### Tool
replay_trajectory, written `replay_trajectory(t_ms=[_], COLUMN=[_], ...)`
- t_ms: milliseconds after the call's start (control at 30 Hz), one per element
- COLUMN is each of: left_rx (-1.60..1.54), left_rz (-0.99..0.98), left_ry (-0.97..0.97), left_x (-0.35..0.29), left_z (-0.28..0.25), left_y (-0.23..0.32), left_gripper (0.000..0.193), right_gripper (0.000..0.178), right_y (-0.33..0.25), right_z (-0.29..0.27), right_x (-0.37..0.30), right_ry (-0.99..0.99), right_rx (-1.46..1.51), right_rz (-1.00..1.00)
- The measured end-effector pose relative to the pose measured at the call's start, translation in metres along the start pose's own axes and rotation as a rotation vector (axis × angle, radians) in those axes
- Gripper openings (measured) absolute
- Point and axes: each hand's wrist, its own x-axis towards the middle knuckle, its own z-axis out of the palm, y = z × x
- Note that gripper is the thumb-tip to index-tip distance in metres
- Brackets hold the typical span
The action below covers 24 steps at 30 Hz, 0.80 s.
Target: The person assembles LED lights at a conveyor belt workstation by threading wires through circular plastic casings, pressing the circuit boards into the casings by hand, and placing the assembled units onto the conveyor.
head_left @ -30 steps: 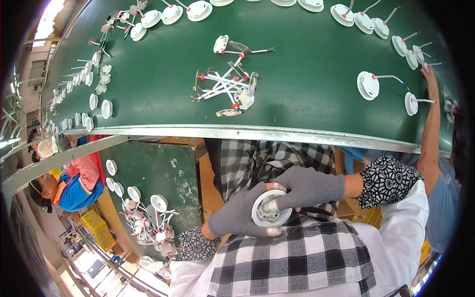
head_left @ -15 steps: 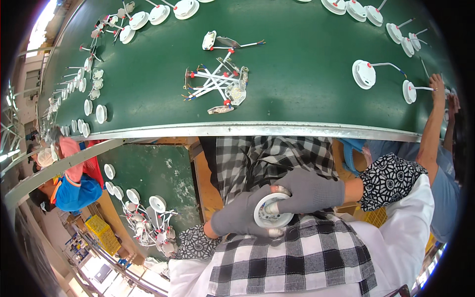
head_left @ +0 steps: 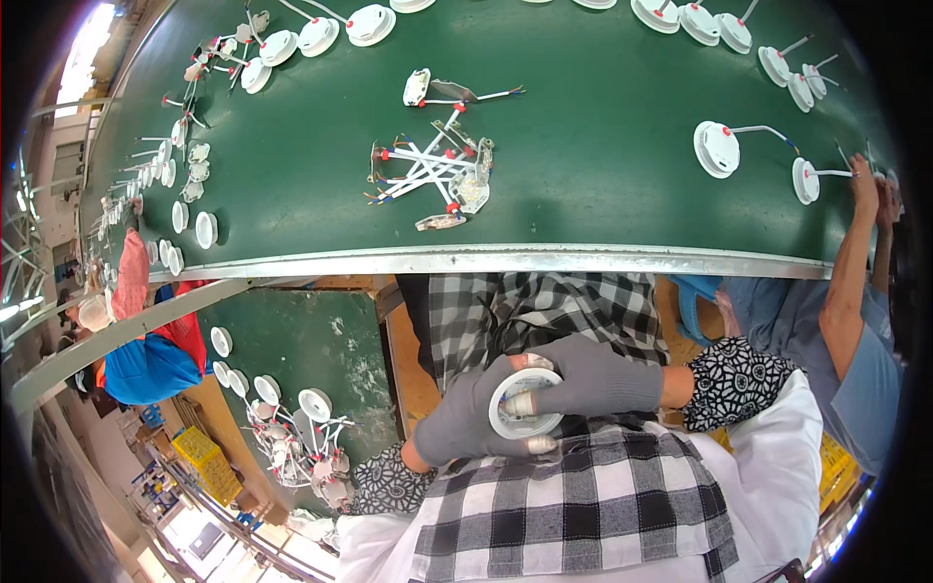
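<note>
In front of my checked apron I hold a round white plastic housing (head_left: 506,425), its open side facing up. My left hand (head_left: 463,420), in a grey glove, is closed around its left and lower rim. From the right, my gloved right hand (head_left: 604,377) grips the far rim, with the thumb pressed down inside the cup. The fingertips on both hands look pale and wrapped. What lies inside the housing is mostly hidden under that thumb.
Ahead, a green work surface (head_left: 603,175) with a metal edge (head_left: 505,260) carries a pile of wired circuit boards (head_left: 471,185) and white lamp discs (head_left: 717,151). At left, a side table (head_left: 340,340) holds white cups and wired parts (head_left: 296,452). Co-workers' arms (head_left: 846,282) reach in at both sides.
My hands and the housing have shifted slightly left and up. My right thumb has slid left inside the cup. The co-worker at left now stretches an arm to the green surface.
</note>
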Motion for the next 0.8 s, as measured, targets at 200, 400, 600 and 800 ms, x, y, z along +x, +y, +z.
replay_trajectory(t_ms=[200, 400, 600, 800], left_rx=[0.048, 0.078, -0.138, -0.08], left_rz=[-0.01, -0.047, -0.18, -0.089], left_ry=[-0.034, 0.052, 0.042, 0.067], left_x=[-0.005, -0.001, -0.002, -0.004], left_z=[0.01, 0.018, 0.009, 0.008], left_y=[-0.001, -0.006, -0.008, -0.012], left_gripper=[0.084, 0.084, 0.088, 0.088], right_gripper=[0.044, 0.051, 0.055, 0.055], right_y=[0.006, 0.012, 0.011, 0.005], right_z=[0.014, 0.009, -0.002, 0.0], right_x=[-0.008, -0.001, 0.009, 0.009], right_ry=[0.141, 0.177, 0.026, 0.029], right_rx=[-0.215, -0.091, -0.043, -0.176], right_rz=[-0.024, -0.08, -0.071, -0.067])
